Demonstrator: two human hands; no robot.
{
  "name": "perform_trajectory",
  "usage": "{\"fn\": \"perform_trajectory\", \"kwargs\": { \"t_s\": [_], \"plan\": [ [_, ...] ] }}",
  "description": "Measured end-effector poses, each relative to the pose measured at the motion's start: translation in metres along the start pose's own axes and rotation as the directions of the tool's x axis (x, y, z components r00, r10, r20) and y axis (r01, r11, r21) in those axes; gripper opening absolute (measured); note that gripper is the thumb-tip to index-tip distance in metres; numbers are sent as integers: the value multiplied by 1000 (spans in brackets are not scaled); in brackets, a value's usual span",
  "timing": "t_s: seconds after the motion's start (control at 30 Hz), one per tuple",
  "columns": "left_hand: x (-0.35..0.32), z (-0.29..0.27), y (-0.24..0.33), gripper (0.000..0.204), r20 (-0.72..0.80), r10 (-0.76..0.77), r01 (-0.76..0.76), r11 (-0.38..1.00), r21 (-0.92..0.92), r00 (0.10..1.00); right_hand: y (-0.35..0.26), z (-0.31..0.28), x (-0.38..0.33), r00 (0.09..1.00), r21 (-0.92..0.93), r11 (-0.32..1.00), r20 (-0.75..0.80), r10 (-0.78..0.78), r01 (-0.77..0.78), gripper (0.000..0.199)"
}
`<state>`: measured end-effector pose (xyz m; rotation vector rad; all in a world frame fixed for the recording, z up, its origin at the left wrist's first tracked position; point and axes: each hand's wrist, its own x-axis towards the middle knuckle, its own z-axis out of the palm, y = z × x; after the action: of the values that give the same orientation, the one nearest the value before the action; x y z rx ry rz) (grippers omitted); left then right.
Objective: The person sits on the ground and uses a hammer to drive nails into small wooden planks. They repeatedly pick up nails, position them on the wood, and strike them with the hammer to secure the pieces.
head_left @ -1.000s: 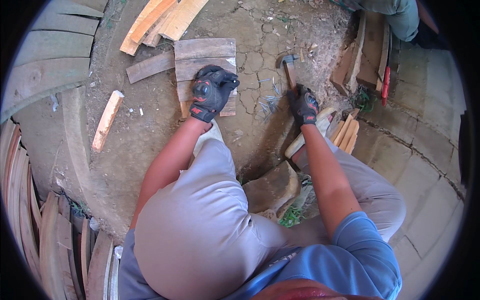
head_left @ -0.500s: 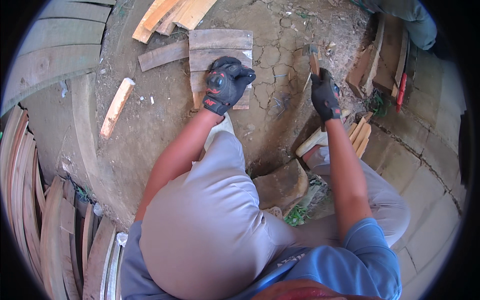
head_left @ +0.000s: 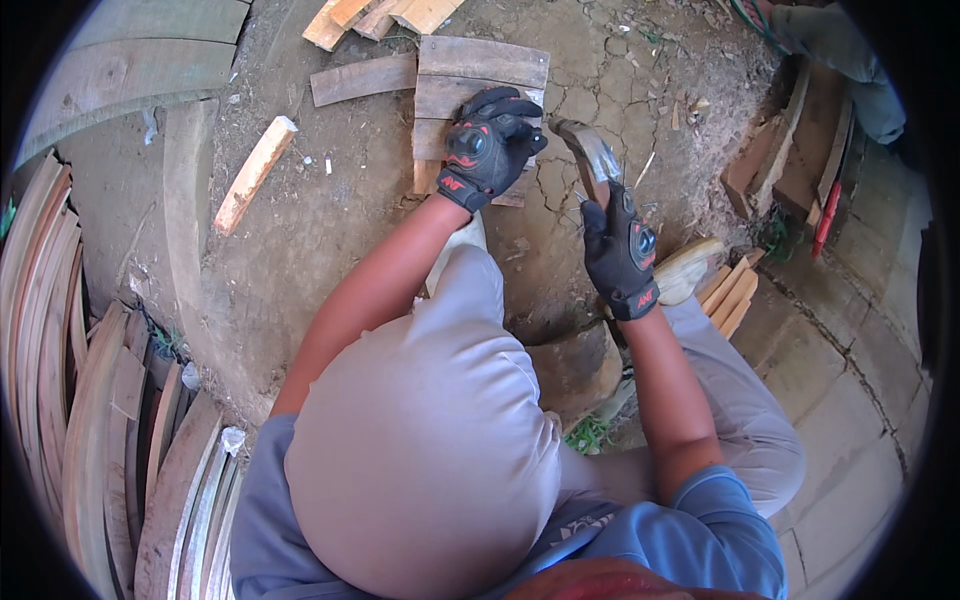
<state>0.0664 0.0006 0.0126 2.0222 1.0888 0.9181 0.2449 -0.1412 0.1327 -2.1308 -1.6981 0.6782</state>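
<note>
My left hand [head_left: 490,145], in a black glove with red marks, is over a panel of weathered boards [head_left: 480,62] laid side by side on the ground. Its fingers curl together at the panel's right edge; whatever they pinch is too small to make out. A hammer [head_left: 594,165] is in my right hand [head_left: 622,250], also gloved, with the fingers wrapped round the handle. The hammer's metal head is raised just right of my left fingertips, apart from them. My knee and shoe are close below the panel.
A loose plank [head_left: 362,80] touches the panel's left side. Fresh-cut wood pieces [head_left: 425,12] lie beyond it, and one pale stick [head_left: 255,175] lies left. Stacked boards [head_left: 100,430] fill the lower left. Another person's leg [head_left: 835,45] is at the far right, near a red tool [head_left: 827,220].
My right hand has brought the hammer leftward and nearer to me, its head now beside my left hand. The left hand stays over the panel, while the whole view has shifted slightly.
</note>
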Motion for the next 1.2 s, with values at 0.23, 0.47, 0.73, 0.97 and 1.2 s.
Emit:
{"fn": "perform_trajectory", "kwargs": {
  "t_s": [0.23,0.47,0.73,0.97,1.2],
  "plan": [
    [-4,-2,3,13,46,12,-12,1000,-4,999,9,9,-8,997,-112,994,80,2,7,32],
    [0,-1,4,12,0,8,-8,1000,-9,1000,13,17,-7,998,-148,988,54,-22,30,27],
    [-4,0,-1,14,13,39,-39,999,16,999,20,25,-11,996,-202,975,20,-89,92,30],
    [-1,-1,-5,13,19,91,-91,996,12,996,16,24,-24,1000,-197,980,15,24,-21,31],
    [-3,-2,-7,17,101,58,-63,997,48,993,13,12,-19,997,-133,989,-25,67,-70,30]
  ]
}}
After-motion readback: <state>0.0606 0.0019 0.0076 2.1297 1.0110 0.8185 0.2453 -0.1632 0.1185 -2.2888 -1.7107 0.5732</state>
